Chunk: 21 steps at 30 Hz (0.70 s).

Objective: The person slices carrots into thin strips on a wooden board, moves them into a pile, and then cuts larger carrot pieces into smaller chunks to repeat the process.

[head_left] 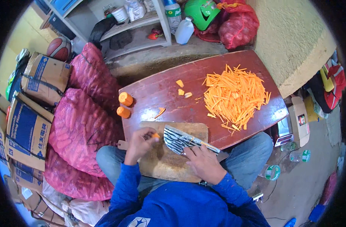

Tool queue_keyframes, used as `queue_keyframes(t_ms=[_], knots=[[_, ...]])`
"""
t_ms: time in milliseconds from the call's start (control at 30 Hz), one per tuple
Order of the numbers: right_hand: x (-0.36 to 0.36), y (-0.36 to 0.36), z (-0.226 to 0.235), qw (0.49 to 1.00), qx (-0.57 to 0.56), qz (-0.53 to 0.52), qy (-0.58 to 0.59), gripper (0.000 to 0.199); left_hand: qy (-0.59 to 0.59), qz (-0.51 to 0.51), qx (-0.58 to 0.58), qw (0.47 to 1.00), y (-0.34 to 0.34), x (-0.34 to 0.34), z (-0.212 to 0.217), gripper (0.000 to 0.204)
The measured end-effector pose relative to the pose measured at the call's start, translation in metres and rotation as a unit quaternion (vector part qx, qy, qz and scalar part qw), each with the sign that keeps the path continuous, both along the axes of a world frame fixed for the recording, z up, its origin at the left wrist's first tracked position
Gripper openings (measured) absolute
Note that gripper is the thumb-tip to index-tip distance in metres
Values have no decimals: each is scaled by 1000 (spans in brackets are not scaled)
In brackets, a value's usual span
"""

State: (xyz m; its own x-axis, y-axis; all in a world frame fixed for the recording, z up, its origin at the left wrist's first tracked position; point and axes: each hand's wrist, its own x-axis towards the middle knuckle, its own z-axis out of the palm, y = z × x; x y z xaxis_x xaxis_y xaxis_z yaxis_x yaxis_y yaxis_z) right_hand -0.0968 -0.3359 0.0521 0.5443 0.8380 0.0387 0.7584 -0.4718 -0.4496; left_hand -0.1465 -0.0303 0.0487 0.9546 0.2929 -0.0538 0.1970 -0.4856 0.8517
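My left hand (139, 143) pinches a small orange carrot piece (155, 136) over the left part of a worn wooden cutting board (157, 167). In my right hand (206, 162) is a broad knife (180, 139) with a black-and-white patterned blade, tilted above the board; its handle is mostly hidden. Carrot shreds cling to the blade. Two thick carrot chunks (125, 99) stand at the table's left edge. A large heap of carrot sticks (236, 97) lies to the right on the red-brown table (157, 90). Between them are a few small carrot offcuts (179, 83).
Red mesh sacks (76, 128) and cardboard boxes (29, 130) crowd the left side. A shelf (142, 22), a white jug (184, 31) and a green helmet (201, 14) stand beyond the table. Plastic bottles (272, 172) lie on the floor at right, near an open carton (298, 121).
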Motion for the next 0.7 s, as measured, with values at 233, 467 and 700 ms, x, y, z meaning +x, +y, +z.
queue_keyframes(t_ms=[233, 467, 700], knots=[[1, 6, 12, 999, 6, -13, -40, 54, -91, -1, 185, 979, -28, -30, -10, 34], [-4, 7, 19, 999, 12, -25, -20, 49, -136, -29, 197, 970, -23, -43, -19, 37], [1, 13, 56, 984, 48, -26, 169, 48, -176, -10, 230, 957, -50, -48, -28, 26]])
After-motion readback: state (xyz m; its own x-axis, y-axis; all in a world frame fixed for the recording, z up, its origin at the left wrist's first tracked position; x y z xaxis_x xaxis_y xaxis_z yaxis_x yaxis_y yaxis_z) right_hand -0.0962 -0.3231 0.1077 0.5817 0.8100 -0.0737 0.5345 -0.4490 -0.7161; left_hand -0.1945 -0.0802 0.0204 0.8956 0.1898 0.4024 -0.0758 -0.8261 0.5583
